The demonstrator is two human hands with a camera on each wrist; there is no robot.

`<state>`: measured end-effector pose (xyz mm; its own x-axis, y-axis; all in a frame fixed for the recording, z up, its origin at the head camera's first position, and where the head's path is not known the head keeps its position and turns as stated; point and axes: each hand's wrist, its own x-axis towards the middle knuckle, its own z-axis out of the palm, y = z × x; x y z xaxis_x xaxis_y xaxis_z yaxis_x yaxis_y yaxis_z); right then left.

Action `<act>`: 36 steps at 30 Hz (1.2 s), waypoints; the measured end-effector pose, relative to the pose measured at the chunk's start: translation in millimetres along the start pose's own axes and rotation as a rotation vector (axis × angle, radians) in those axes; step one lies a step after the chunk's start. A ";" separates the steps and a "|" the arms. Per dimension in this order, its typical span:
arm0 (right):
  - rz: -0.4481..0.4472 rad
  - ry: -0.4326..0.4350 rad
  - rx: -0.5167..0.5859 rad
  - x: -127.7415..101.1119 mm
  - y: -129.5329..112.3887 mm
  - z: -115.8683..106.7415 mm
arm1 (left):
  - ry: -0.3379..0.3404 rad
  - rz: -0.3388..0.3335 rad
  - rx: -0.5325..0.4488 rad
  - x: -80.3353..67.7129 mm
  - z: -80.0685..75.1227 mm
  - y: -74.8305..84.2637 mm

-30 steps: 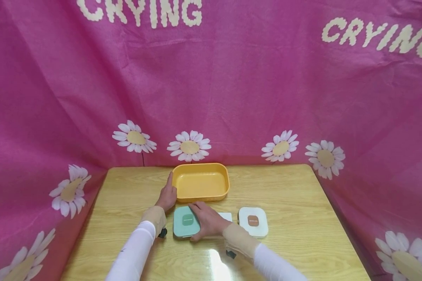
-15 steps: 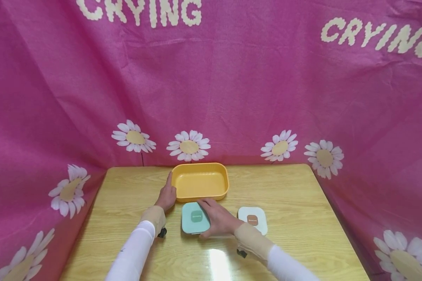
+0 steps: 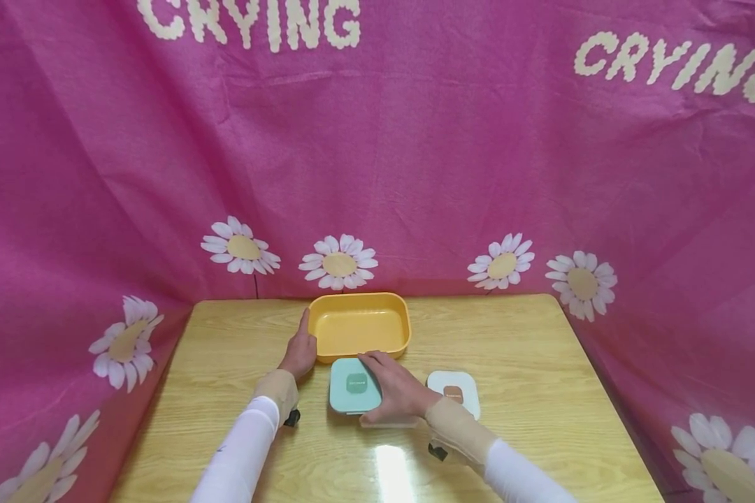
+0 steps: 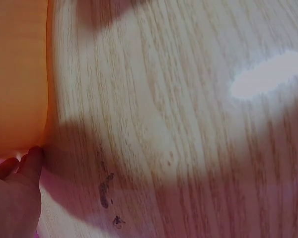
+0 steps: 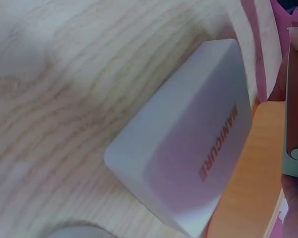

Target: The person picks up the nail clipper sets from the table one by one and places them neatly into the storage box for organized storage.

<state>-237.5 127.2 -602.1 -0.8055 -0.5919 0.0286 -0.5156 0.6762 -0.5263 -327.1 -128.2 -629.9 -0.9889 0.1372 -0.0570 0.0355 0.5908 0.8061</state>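
The right hand (image 3: 395,392) curls its fingers (image 3: 370,363) around the mint-green case (image 3: 354,385), holding it just in front of the orange tray (image 3: 359,325). The left hand (image 3: 299,349) lies with fingers straight against that tray's left wall. The grip looks one-sided, so the case could tip or knock the tray's front rim. A white case (image 3: 454,393) sits on the worktop (image 3: 528,363), to the tray's front right.

The head view is bright and evenly lit from overhead, with a white glare patch on the glossy desk (image 3: 390,468) near the front edge; its edges bow with wide-angle distortion; both wrist views are soft and blurred at close range, dimmer, with broad shadows and 1 glare spot in the left one.
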 end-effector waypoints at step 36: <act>0.042 0.101 0.020 60.4 28.9 -37.3 | 0.012 0.015 -0.038 3.2 2.0 -4.2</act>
<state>-312.0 127.4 -583.8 -0.8523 -0.5151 0.0910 -0.4754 0.6903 -0.5455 -330.1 -128.7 -634.6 -0.9899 0.1363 -0.0378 0.0451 0.5578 0.8287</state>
